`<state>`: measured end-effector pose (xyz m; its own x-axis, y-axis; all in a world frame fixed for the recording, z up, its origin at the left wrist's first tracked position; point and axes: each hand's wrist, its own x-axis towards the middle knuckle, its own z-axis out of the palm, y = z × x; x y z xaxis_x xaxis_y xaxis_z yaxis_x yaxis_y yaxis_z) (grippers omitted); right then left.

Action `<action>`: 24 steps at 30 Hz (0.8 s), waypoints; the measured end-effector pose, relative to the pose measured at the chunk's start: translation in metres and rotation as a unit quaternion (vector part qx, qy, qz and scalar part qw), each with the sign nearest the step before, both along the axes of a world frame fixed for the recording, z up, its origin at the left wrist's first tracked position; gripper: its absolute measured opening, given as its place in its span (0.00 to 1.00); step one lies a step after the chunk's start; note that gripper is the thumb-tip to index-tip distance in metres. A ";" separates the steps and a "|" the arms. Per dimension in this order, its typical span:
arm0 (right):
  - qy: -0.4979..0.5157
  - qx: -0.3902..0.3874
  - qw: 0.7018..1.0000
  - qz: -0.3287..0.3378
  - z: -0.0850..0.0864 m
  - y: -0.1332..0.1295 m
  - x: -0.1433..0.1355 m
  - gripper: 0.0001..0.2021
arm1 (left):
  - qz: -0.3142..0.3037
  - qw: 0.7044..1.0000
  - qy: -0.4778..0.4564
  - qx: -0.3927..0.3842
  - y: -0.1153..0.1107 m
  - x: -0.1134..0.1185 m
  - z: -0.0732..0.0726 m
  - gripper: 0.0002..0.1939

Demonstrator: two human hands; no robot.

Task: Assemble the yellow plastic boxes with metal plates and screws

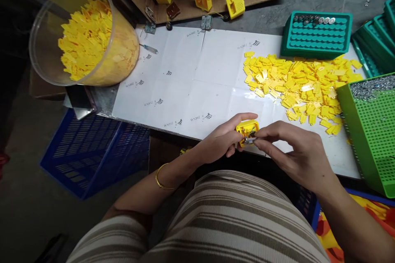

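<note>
Near the table's front edge, my left hand is closed around a small yellow plastic case, its hollow side facing up. Small parts and what looks like thin wiring show inside it. The thumb of that hand presses at the case's near side. My right hand comes in from the right, thumb and forefinger pinched on a small silvery piece at the opening of the case. Its exact kind is too small to make out. Beyond my hands, many flat yellow plastic covers lie in a loose spread.
A teal tray with round silvery cells stands behind the covers. At right is a green basket with small metal parts. A clear tub of yellow pieces, a screwdriver and a blue crate are left; a cardboard box stands behind.
</note>
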<state>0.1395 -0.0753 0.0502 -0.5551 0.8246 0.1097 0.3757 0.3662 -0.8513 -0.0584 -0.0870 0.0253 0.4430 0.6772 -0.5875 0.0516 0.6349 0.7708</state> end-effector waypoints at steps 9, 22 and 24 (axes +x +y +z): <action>-0.047 -0.065 0.996 -0.025 0.001 0.008 -0.006 0.03 | 0.037 0.998 -0.059 0.012 -0.003 0.003 -0.002 0.27; -0.099 0.025 0.993 -0.064 0.002 0.005 -0.009 0.03 | 0.017 0.990 0.041 0.131 -0.013 0.010 -0.002 0.25; -0.103 0.008 0.993 -0.064 -0.002 0.007 -0.010 0.07 | 0.023 0.990 0.046 0.128 -0.013 0.011 -0.002 0.25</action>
<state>0.1291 -0.0686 0.0483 -0.4587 0.8884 0.0191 0.5850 0.3180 -0.7461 -0.0470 -0.0996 0.0233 0.3614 0.8274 -0.4298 0.1044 0.4222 0.9005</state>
